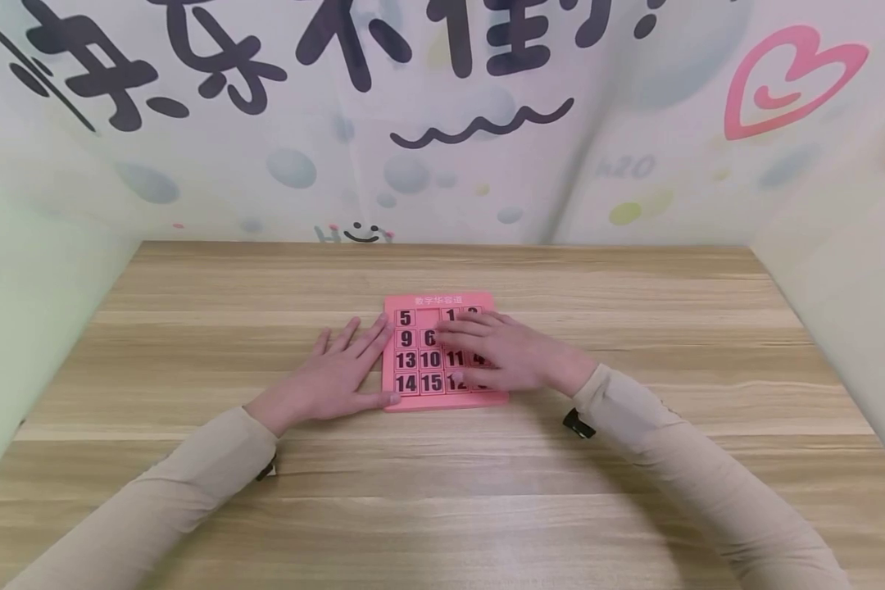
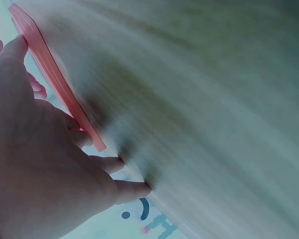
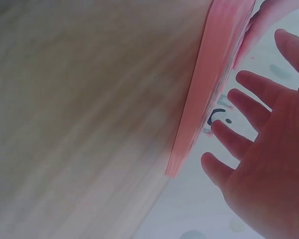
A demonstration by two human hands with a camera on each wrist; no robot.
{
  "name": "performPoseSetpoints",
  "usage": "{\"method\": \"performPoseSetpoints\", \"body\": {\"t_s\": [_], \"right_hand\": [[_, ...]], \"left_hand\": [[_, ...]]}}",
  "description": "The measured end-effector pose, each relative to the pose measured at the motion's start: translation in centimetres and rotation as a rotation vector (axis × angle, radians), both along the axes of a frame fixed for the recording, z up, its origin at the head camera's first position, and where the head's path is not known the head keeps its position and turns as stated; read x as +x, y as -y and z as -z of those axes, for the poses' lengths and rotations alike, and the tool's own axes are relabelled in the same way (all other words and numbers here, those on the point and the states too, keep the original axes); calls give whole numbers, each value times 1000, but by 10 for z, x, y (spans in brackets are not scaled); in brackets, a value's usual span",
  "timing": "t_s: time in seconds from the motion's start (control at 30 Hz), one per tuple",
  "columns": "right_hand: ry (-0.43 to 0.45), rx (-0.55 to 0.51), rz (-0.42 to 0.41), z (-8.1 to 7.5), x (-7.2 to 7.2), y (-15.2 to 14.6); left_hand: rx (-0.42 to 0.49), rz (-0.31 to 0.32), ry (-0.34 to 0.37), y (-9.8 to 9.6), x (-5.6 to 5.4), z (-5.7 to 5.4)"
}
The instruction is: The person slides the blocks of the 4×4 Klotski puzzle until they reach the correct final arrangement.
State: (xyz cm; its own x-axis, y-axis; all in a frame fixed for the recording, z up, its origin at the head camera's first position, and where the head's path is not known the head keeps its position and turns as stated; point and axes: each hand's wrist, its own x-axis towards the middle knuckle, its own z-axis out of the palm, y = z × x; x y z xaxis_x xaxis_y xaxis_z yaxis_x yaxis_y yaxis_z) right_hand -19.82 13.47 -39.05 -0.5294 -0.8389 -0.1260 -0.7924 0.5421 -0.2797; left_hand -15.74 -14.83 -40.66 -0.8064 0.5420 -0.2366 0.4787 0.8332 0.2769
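A pink number sliding puzzle [image 1: 446, 403] lies flat on the wooden table, black numbers on its square tiles. In the top row, the slot right of the 5 tile [image 1: 405, 318] holds no tile. My left hand [image 1: 329, 378] lies along the puzzle's left side, fingers spread, thumb and some fingertips touching the frame; in the left wrist view, two of its fingertips rest on the table. Above the right half hovers my right hand [image 1: 512, 352], fingers extended and hiding several tiles. The right wrist view shows its fingers apart from the puzzle's edge [image 3: 194, 109].
Wood-grain table [image 1: 442, 508] surrounds the puzzle. Behind it rises a white wall [image 1: 442, 192] with black characters, bubbles and a pink heart. Side walls stand left and right. A small black object [image 1: 578, 424] shows beneath the right cuff.
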Motion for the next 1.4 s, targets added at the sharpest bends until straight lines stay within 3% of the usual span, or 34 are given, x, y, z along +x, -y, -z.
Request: {"method": "performPoseSetpoints", "body": {"t_s": [0.73,1.4], "right_hand": [[32,10,144,1,-8,-15],[46,14,169,1,-11,-17]], "left_hand": [[-5,-4,-3,-1,0,1],[4,-8,6,-1,1,-1]]}}
